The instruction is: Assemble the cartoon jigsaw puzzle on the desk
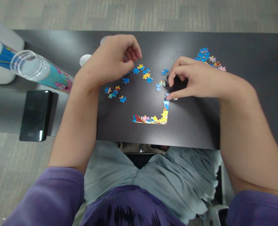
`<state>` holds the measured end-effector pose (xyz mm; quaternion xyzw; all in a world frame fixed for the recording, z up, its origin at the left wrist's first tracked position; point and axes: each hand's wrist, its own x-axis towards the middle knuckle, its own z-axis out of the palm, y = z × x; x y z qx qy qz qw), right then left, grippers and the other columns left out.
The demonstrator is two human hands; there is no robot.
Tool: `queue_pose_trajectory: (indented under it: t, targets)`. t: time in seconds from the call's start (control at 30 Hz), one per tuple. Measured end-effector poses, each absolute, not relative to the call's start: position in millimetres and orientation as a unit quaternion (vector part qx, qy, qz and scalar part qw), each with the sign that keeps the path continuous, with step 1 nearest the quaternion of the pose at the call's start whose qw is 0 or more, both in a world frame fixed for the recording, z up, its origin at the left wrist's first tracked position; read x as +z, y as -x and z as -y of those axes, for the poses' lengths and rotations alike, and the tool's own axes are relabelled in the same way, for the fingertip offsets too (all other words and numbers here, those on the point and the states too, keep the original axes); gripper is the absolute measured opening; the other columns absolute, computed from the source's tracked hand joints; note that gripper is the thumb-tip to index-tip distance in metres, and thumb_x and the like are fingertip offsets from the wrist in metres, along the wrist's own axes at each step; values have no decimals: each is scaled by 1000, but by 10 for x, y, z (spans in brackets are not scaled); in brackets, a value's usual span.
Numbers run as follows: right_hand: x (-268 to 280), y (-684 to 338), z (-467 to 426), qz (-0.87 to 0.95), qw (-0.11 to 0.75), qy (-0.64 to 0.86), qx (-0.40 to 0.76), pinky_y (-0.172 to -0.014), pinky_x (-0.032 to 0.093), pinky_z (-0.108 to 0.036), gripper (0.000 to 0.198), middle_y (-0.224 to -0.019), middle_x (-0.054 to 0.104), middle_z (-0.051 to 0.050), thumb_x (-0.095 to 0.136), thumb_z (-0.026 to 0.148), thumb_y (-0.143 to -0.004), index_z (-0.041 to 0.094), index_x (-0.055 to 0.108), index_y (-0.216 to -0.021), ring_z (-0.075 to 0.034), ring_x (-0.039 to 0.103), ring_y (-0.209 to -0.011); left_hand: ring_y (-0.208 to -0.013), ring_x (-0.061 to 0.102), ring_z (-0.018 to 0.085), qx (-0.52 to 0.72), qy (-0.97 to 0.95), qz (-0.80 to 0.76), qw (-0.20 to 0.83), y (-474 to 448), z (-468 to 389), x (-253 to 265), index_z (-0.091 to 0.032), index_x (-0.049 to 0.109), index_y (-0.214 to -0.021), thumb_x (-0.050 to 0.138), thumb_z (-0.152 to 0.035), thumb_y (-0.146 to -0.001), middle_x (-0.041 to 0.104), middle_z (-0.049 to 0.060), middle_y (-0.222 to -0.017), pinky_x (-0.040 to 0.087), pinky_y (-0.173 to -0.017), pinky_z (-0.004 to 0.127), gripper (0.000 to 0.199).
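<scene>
My left hand point(121, 56) hangs over the loose jigsaw puzzle pieces point(146, 76), its fingers loosely curled and the thumb apart from them. I see nothing held in it. An L-shaped strip of joined puzzle pieces point(165, 116) lies near the table's front edge, with a yellow corner and a red and pink bottom row. At the strip's upper end rests the thumb of my right hand point(188, 77), touching a blue piece. The right fingers are bent and spaced from the thumb. A small pair of pieces point(160, 85) lies just left of them.
A pile of puzzle pieces point(204, 56) sits beyond my right hand, partly hidden by it. To the left are a clear open tube point(30, 66) with a colourful print, a black box-like object point(36, 115) and a white disc point(85, 59) on the dark table point(190, 131).
</scene>
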<state>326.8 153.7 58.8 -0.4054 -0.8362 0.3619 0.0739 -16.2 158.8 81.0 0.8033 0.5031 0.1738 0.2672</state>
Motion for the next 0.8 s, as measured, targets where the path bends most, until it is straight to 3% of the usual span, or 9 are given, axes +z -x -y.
queue_pose_trajectory:
  t: [0.23,0.4,0.5,0.67,0.8]
  targets:
    - [622,-3222,-1542,829,62,419,365,-88,57,-56,69,-114,79,-10,107,104,-75,43,95,-106,-41,63,-114,-122,82,31,171,-792,-508,291,140,-1560,843,-39,87,-122,78,-41,-89,98,1,-137,66,-122,62,34]
    - [591,-3199,-1531,830,77,407,372,-94,55,-53,52,-117,78,-7,113,80,-82,39,87,-99,-36,64,-110,-121,86,30,176,-800,-499,283,122,-1561,828,-32,86,-121,73,-39,-87,99,6,-135,67,-119,61,37]
    - [601,-3223,-1526,835,94,406,359,-97,54,-52,45,-123,79,-8,112,69,-88,35,85,-99,-33,64,-106,-120,85,32,165,-803,-493,292,104,-1561,828,-35,87,-121,73,-39,-86,99,4,-135,66,-117,63,38]
    - [688,-3367,-1560,826,92,432,349,-89,52,-52,48,-111,79,-7,113,78,-86,40,88,-100,-37,65,-107,-119,84,32,138,-805,-498,292,77,-1554,866,-38,88,-120,70,-47,-85,99,3,-137,67,-115,62,40]
    - [707,-3491,-1597,828,78,424,358,-86,52,-50,48,-107,80,-8,115,76,-86,37,92,-103,-36,67,-106,-122,86,35,128,-804,-505,288,66,-1532,906,-38,92,-125,69,-49,-87,100,3,-135,66,-118,65,47]
